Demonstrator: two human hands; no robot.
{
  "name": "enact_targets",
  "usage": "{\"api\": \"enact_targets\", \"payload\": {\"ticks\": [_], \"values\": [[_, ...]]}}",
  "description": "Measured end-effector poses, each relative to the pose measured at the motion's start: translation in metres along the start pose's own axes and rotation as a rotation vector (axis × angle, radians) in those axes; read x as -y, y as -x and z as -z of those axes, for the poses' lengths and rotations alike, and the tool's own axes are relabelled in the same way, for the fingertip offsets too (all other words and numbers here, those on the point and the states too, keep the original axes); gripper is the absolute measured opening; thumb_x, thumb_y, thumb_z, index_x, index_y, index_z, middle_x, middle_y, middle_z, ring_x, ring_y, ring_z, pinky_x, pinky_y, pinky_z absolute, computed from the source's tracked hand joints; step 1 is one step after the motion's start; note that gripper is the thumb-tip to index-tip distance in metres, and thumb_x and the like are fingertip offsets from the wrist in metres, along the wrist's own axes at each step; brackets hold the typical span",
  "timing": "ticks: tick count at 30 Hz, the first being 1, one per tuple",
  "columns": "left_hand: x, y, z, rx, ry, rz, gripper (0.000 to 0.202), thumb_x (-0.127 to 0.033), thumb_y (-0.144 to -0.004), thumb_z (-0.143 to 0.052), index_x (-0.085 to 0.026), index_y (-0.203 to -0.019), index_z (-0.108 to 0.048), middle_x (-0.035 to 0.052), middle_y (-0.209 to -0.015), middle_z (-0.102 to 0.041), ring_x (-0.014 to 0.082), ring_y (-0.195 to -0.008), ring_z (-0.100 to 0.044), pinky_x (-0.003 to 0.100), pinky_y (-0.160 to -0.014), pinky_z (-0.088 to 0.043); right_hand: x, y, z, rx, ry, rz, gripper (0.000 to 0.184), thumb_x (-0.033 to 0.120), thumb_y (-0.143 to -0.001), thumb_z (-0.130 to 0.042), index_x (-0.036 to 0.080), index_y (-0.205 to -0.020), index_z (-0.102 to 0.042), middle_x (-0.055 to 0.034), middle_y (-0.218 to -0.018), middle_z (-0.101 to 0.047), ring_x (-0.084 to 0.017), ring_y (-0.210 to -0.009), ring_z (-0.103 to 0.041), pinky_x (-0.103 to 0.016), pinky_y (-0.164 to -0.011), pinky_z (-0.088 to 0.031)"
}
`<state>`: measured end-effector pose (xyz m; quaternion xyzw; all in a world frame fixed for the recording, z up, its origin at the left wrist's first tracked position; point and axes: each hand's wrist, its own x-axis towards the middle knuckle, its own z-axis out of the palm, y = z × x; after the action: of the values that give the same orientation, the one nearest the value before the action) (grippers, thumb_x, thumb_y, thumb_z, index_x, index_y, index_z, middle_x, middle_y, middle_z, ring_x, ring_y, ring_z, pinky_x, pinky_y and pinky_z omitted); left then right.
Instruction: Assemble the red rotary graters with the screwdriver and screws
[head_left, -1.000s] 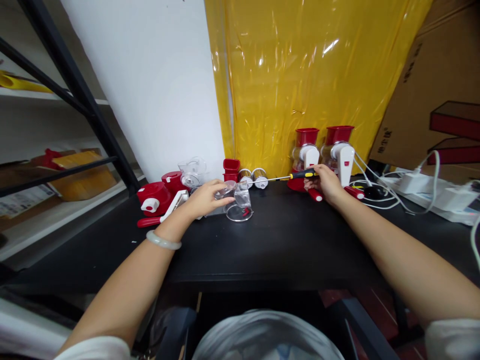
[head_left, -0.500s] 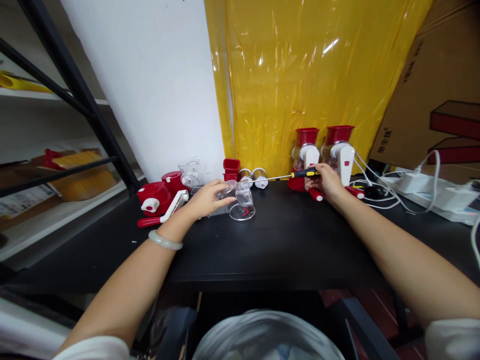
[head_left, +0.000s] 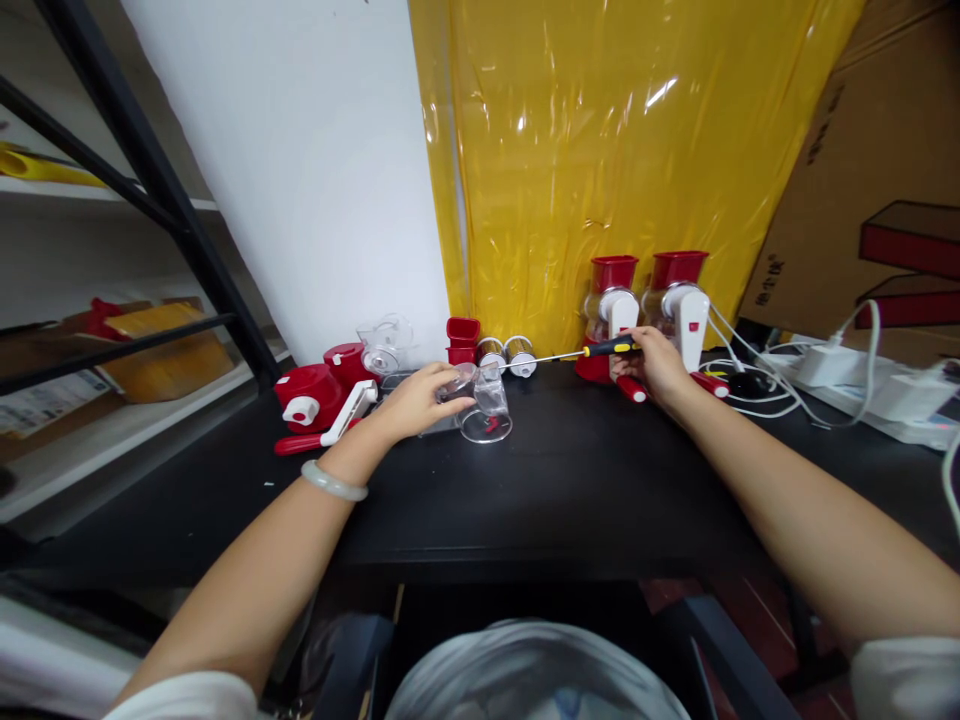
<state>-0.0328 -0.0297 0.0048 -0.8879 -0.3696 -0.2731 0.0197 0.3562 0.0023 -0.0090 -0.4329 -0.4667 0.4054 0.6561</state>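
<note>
My left hand (head_left: pixel 426 400) grips a clear plastic grater housing (head_left: pixel 491 395) low over the black table, thumb and fingers closed on its left part. A round open rim of the housing faces down and toward me. With my right hand (head_left: pixel 655 365) I hold a screwdriver (head_left: pixel 609 346) by its black and yellow handle. Its thin shaft points left, and the tip reaches the upper part of the clear housing; whether it touches a screw is too small to tell. Behind the housing lie two metal grater drums (head_left: pixel 520 356) and a red hopper part (head_left: pixel 463 340).
Two assembled red and white rotary graters (head_left: pixel 679 310) stand behind my right hand. Red bases (head_left: pixel 309 395) and a white crank with red handle (head_left: pixel 349 415) lie at the left. A power strip with white cables (head_left: pixel 892 390) sits at the right, below a cardboard box (head_left: pixel 862 170).
The clear housing and my left hand have shifted very slightly to the right. The screwdriver and my right hand stay almost in place.
</note>
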Motion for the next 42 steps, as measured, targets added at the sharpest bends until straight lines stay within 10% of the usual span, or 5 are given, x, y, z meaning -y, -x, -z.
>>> {"api": "enact_targets", "payload": {"ticks": [22, 34, 42], "values": [[-0.0008, 0.0005, -0.0013, -0.006, -0.008, -0.012, 0.047, -0.056, -0.090, -0.057, -0.020, -0.120, -0.065, 0.0114, -0.117, -0.063, 0.0250, -0.106, -0.062, 0.042, -0.093, -0.049, -0.0056, 0.0000, 0.0090, 0.042, 0.218, 0.237, 0.049, 0.071, -0.081, -0.057, 0.023, -0.074, -0.048, 0.0049, -0.041, -0.051, -0.012, -0.036, -0.051, -0.024, -0.043, -0.045], [-0.0039, 0.0005, 0.0008, 0.058, 0.001, -0.008, 0.046, -0.054, -0.093, -0.053, -0.021, -0.125, -0.061, 0.0115, -0.123, -0.059, 0.0251, -0.109, -0.059, 0.043, -0.098, -0.047, -0.0065, -0.0062, 0.0082, -0.014, -0.082, 0.090, 0.020, 0.030, -0.076, -0.050, 0.022, -0.090, -0.060, -0.0002, -0.070, -0.067, -0.015, -0.054, -0.065, -0.024, -0.046, -0.050], [-0.0094, 0.0002, 0.0035, 0.071, 0.021, -0.022, 0.045, -0.053, -0.095, -0.050, -0.023, -0.127, -0.059, 0.0104, -0.120, -0.058, 0.0244, -0.109, -0.059, 0.043, -0.099, -0.046, -0.0003, -0.0007, 0.0052, -0.025, -0.029, 0.091, 0.023, 0.038, -0.077, -0.065, 0.023, -0.092, -0.055, 0.0031, -0.066, -0.062, -0.011, -0.048, -0.060, -0.022, -0.044, -0.050]]}}
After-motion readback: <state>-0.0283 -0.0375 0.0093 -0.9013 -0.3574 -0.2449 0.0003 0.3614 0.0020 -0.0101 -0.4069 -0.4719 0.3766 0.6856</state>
